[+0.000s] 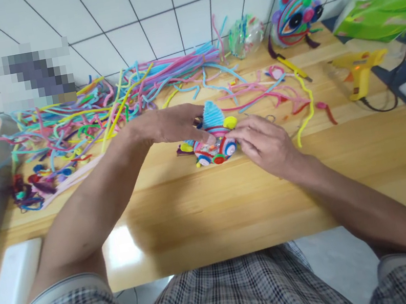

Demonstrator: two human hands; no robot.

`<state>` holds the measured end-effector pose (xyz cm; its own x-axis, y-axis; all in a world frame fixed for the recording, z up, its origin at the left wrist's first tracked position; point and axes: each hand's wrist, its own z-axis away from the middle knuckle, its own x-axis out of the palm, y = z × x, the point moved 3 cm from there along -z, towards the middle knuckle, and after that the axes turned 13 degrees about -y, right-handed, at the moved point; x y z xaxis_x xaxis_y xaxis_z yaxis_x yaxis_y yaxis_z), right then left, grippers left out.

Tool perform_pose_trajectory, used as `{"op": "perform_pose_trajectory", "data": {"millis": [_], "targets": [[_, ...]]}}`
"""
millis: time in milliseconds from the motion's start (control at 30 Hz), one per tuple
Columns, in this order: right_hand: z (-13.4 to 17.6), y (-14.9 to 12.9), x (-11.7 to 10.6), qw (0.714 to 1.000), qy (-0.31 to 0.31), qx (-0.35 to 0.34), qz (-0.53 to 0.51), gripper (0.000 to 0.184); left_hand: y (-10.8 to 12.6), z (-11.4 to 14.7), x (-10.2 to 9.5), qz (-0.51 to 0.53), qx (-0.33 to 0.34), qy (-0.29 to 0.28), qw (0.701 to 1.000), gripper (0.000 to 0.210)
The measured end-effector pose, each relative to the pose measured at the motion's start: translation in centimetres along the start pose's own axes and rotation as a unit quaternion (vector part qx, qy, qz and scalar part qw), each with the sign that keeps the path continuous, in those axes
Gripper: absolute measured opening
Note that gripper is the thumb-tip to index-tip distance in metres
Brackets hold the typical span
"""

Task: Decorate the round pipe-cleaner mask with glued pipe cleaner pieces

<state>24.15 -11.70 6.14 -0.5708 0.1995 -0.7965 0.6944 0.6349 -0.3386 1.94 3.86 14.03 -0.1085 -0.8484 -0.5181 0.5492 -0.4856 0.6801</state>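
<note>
A white-tiled wall is backing a pale wooden counter; positions are following a clock dial centred on the pipe-cleaner animal head, which is sitting mid-counter between the two hands. Its ribbed blue ear is pointing to twelve o'clock, and its round eye disc is facing the wearer. The left hand is reaching in from ten o'clock, its grip partly open and spanning the head: the thumb is pressing on top while the other fingertips are largely hiding behind. The right hand is meeting the head from three o'clock, its grip nearly closed at the edge; whether it is pinching anything cannot be told. Loose pipe cleaners are spreading towards eleven, a second animal head is standing towards one to two, a utility knife is lying at two, and a yellow hot-glue gun is showing an orange light towards three. Good handling is probably calling for steady left-thumb bracing, light right-fingertip pressure so that neighbouring coils are not shifting, and wrists staying clear of the glue gun.
</note>
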Motion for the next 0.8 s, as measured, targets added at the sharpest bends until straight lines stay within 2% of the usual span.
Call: {"op": "perform_pose_trajectory", "data": {"millis": [233, 367, 500, 733, 800], "targets": [[0.0, 0.2, 0.3, 1.0, 0.002, 0.009, -0.003, 0.039, 0.3, 0.4, 0.6, 0.144, 0.033, 0.061, 0.987, 0.044], [0.0, 0.3, 0.3, 1.0, 0.008, 0.0, -0.01, 0.041, -0.1, 0.2, 0.3, 0.159, 0.013, 0.107, 0.981, 0.033], [-0.1, 0.1, 0.2, 1.0, 0.009, -0.004, -0.001, 0.038, -0.2, -0.6, 0.2, 0.13, 0.012, 0.075, 0.989, 0.027], [-0.3, -0.2, 0.2, 1.0, 0.017, -0.017, 0.015, 0.034, 0.1, -1.6, 1.2, 0.141, 0.03, 0.001, 0.989, 0.037], [-0.3, -0.1, 0.2, 1.0, 0.011, -0.006, 0.004, 0.03, -0.1, -1.8, 1.1, 0.136, 0.049, 0.038, 0.989, 0.035]]}}
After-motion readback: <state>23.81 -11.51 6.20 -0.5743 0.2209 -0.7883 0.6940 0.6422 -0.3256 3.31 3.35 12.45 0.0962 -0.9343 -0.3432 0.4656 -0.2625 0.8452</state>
